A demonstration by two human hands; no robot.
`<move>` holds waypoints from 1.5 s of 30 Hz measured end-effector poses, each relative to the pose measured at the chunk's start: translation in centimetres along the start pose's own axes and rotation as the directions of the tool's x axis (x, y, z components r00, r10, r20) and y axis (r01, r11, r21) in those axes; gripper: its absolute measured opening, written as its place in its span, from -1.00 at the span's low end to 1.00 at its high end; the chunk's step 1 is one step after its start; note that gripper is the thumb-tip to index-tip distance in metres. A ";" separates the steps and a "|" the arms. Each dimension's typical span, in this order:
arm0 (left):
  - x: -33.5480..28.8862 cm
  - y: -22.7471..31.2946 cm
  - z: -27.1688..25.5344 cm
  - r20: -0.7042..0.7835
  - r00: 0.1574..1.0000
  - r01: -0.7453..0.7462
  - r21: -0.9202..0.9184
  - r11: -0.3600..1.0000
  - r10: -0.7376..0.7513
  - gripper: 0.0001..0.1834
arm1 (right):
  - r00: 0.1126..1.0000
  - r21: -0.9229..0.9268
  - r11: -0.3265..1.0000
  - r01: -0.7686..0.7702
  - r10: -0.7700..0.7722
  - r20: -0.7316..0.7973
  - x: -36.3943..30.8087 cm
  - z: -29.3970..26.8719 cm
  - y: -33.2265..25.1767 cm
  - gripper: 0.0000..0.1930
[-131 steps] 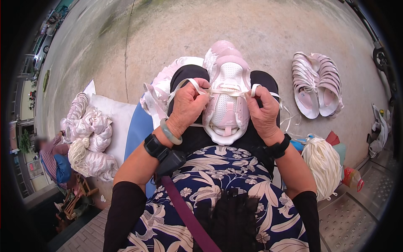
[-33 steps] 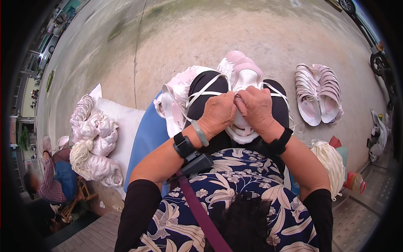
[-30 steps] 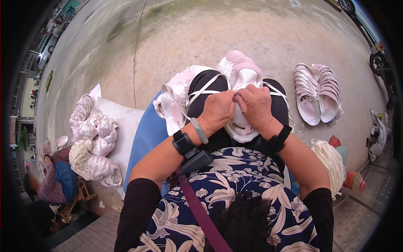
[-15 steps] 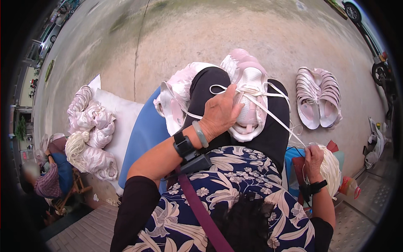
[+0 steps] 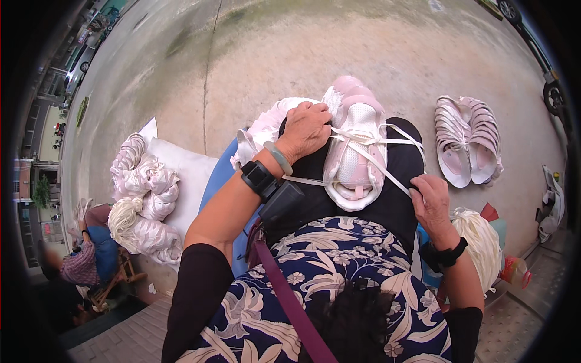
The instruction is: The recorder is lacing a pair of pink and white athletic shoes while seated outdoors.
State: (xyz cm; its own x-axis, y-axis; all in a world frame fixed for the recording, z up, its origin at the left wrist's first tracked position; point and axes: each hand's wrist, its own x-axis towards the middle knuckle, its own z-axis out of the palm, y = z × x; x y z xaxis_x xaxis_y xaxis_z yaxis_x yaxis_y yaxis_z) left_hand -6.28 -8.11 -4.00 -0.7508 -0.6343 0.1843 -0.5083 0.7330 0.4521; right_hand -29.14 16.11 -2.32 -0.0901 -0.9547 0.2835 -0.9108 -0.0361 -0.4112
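A pink and white shoe (image 5: 358,160) rests on my lap, its heel opening toward me. White shoelace (image 5: 389,175) crosses over its tongue. My left hand (image 5: 307,129) is closed at the shoe's left side, gripping a short stretch of the lace by the eyelets. Lower right of the shoe, my right hand (image 5: 431,202) pinches the lace, which runs taut from the tongue to its fingertips. Another loop of lace hangs along the shoe's right side. Behind my left hand lie more pink and white shoe pieces (image 5: 279,116), partly covered by the hand and arm.
Bundles of pink shoe uppers (image 5: 154,196) lie on a white sheet (image 5: 184,160) at left. Two stacks of uppers (image 5: 467,142) stand on the ground at right. A hank of white laces (image 5: 478,245) sits by my right arm. A person (image 5: 78,263) sits at far left.
My left hand has moved off the shoe's tongue to its left side, and the loop there is pulled in. My right hand has come up and closer to the shoe.
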 end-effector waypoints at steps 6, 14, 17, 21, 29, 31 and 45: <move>0.0 -0.6 0.7 0.107 0.993 -0.062 0.069 0.996 0.055 -0.74 | 0.997 0.165 0.984 0.070 -0.065 -0.033 4.0 2.4 -1.9 -0.71; -0.5 0.4 -0.4 -0.281 0.946 0.061 -0.329 0.942 -0.159 -0.88 | 0.995 0.249 0.968 -0.001 -0.025 0.098 5.1 3.1 -2.1 -0.75; -1.1 1.9 -0.7 -0.166 0.936 0.187 -0.515 0.836 -0.311 -0.86 | 0.973 0.255 0.960 -0.116 0.058 0.224 5.2 2.4 -2.7 -0.78; -1.6 1.7 0.2 -0.186 0.914 0.151 -0.667 0.729 -0.360 -0.86 | 0.998 0.216 0.976 0.004 -0.017 0.061 4.7 3.3 -2.8 -0.81; -2.4 2.0 1.4 -0.058 0.888 0.254 -0.766 0.591 -0.457 -0.84 | 0.983 0.427 0.885 -0.184 0.166 0.080 3.3 1.1 -2.7 -0.94; -2.4 1.9 2.0 -0.059 0.893 0.246 -0.766 0.593 -0.446 -0.84 | 0.993 0.384 0.916 -0.113 0.112 0.024 2.5 0.4 -2.2 -0.96; -2.7 4.1 3.3 -0.170 0.929 0.201 -0.517 0.832 -0.330 -0.83 | 0.969 -0.096 0.978 -0.184 0.165 -0.182 -11.8 -5.5 4.3 -0.94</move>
State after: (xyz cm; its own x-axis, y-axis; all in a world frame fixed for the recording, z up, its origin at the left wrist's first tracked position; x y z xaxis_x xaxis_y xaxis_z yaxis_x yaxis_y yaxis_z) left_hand -7.67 -2.59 -5.51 -0.4580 -0.8725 0.1700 -0.3555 0.3551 0.8646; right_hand -34.18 28.88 -2.68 -0.3109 -0.8776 0.3649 -0.9129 0.1689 -0.3716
